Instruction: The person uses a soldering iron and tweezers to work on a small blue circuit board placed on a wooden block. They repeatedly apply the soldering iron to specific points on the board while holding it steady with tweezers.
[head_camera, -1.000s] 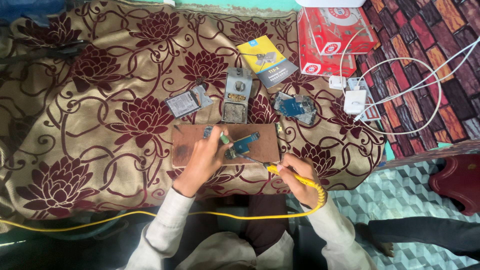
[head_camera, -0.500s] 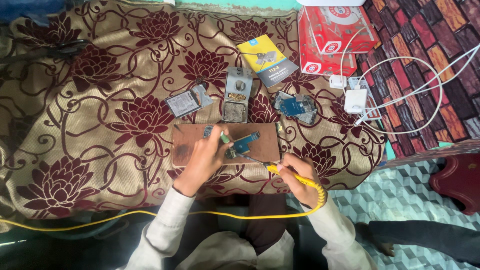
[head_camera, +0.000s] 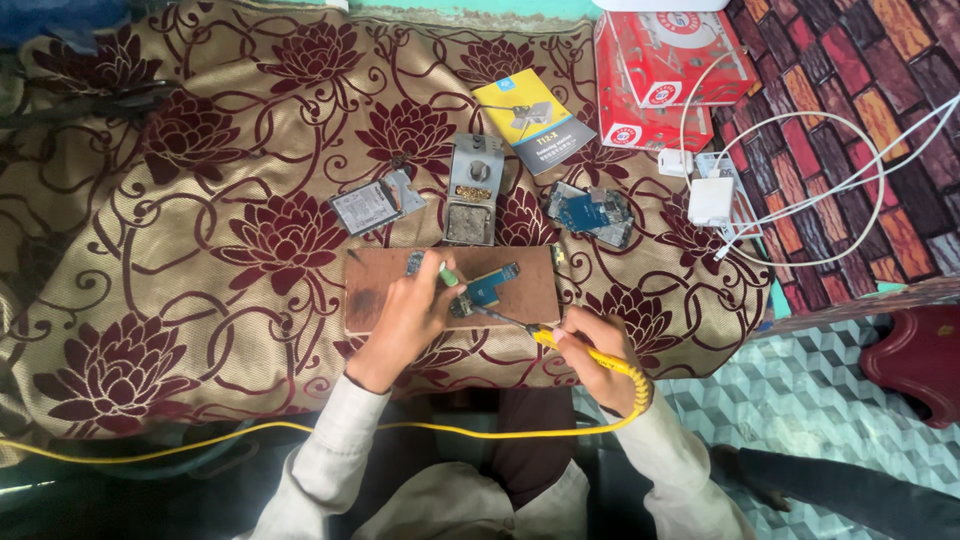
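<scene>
A table draped in a gold cloth (head_camera: 200, 330) with maroon flowers carries everything. Near its front edge lies a brown wooden board (head_camera: 375, 290). On the board's middle sits a small blue circuit board (head_camera: 487, 290). The left hand (head_camera: 405, 325) rests on the wooden board, fingers closed on a green-tipped tool (head_camera: 447, 277) beside the circuit board. The right hand (head_camera: 598, 358) grips a yellow soldering iron (head_camera: 575, 350), its tip touching the circuit board.

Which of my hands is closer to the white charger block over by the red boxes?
Right. The right hand holds the yellow soldering iron, below-left of the white charger. The left hand lies further left on the wooden board.
</scene>
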